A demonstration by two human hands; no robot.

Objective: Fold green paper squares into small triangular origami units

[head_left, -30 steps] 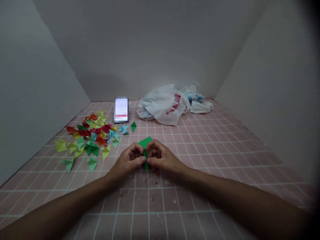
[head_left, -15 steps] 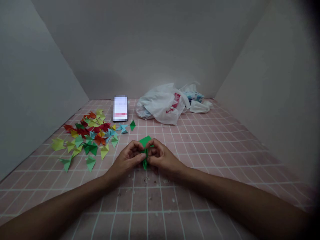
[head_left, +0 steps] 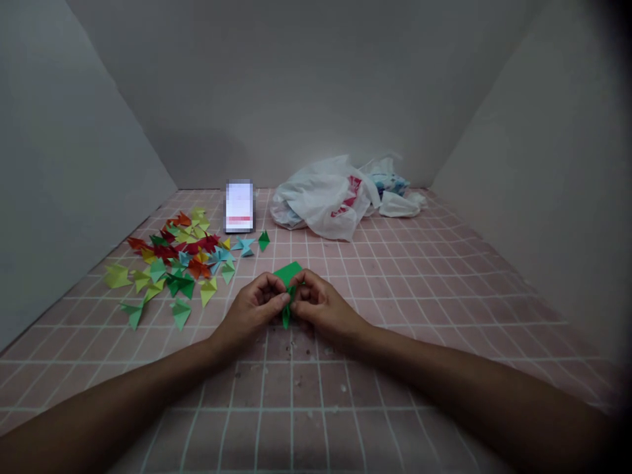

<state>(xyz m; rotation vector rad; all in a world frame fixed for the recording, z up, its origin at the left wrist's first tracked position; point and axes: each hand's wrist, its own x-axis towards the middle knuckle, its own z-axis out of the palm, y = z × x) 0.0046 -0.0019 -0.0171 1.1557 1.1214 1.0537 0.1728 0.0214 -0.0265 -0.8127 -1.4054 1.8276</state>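
A folded piece of green paper [head_left: 289, 270] is held between both hands at the middle of the view, its flat part behind the fingers and a narrow tip pointing down toward me. My left hand [head_left: 257, 306] pinches it from the left, thumb and fingers closed on the paper. From the right, my right hand [head_left: 320, 306] pinches the same paper with bent fingers. The two thumbs are close together at its centre, and they hide part of the folds. Several folded paper pieces [head_left: 180, 284] in green, yellow, red, orange and blue lie to the left of my hands.
A lit phone [head_left: 239, 207] with a blurred screen stands behind the folded pieces. White plastic bags [head_left: 320, 197] with red print lie at the back, beside a blue-and-white packet [head_left: 390, 183]. Small bits dot the pink grid-lined surface [head_left: 306, 388] before me. Grey walls surround it.
The view has shifted slightly, so the objects at the back appear a little higher. Both hands keep their pinch on the green paper, with the fingers moved only slightly.
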